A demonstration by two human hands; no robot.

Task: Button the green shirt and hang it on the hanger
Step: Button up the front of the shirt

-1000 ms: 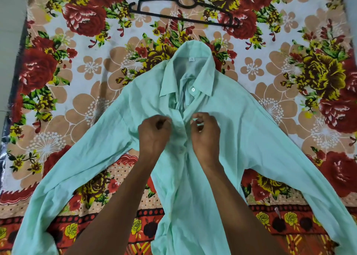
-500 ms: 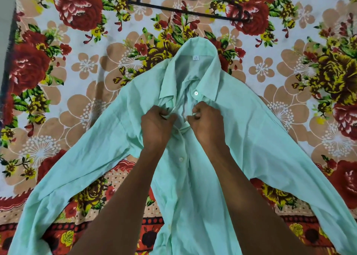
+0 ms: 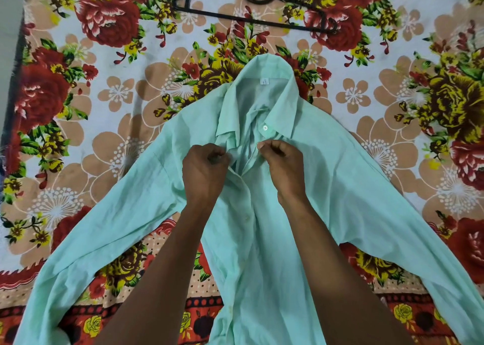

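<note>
A pale green shirt (image 3: 340, 187) lies face up on the floral bedsheet, sleeves spread out to both sides, collar pointing away from me. My left hand (image 3: 205, 170) pinches the left front edge just below the collar. My right hand (image 3: 284, 168) pinches the right front edge at the same height, a small gap apart from the left. A white button (image 3: 265, 127) shows on the placket just above my right hand; lower down the front looks closed. The black hanger (image 3: 255, 8) lies flat beyond the collar, untouched.
The floral bedsheet (image 3: 104, 109) covers the whole surface. Its left edge (image 3: 15, 56) meets a grey floor strip at far left.
Both hands have moved up the shirt front from mid-chest to just under the collar and now sit slightly further apart. The view has shifted, so the hanger appears lower in the frame.
</note>
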